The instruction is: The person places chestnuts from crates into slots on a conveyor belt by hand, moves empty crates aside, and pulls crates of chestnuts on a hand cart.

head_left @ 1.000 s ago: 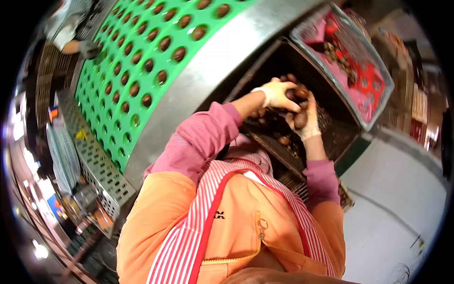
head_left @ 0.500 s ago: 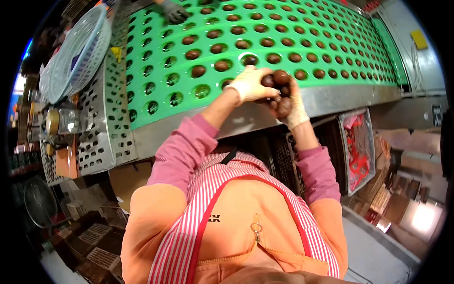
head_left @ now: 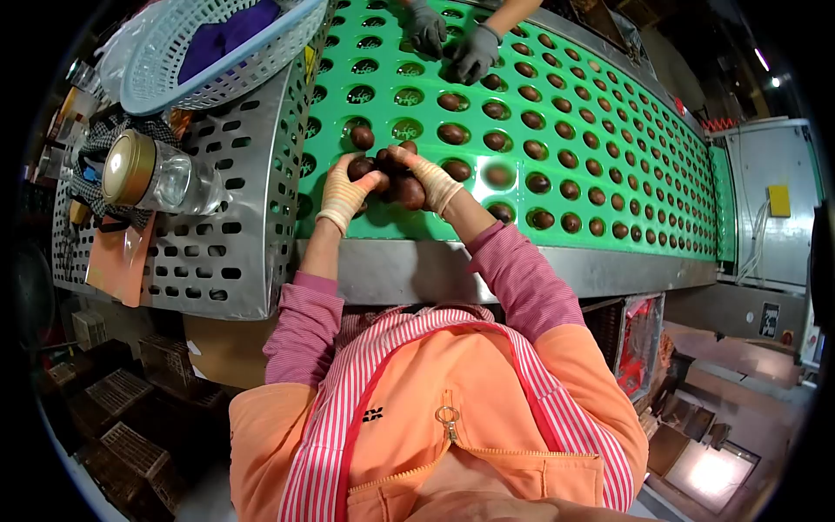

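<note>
Side by side over the near left part of the green tray surface (head_left: 557,111), both my hands wear pale finger coverings. My left hand (head_left: 344,193) curls round dark brown round items at the left of the bunch. Several more brown items (head_left: 407,190) are held against my right hand (head_left: 435,181), whose fingers wrap over them from the right. One brown item (head_left: 362,137) sits just above my left hand, at a cup of the tray. Cups to the right hold single brown items, while several cups above my hands hold none.
Across the green surface are a co-worker's two grey-gloved hands (head_left: 477,54). At the left, a perforated metal shelf (head_left: 228,213) bears a blue basket (head_left: 156,83) and a gold-lidded jar (head_left: 187,181). A metal edge (head_left: 522,268) runs along the near side.
Both my hands have moved with the brown items from the dark bin, up over the tray surface and then to its left part. The camera view has turned too.
</note>
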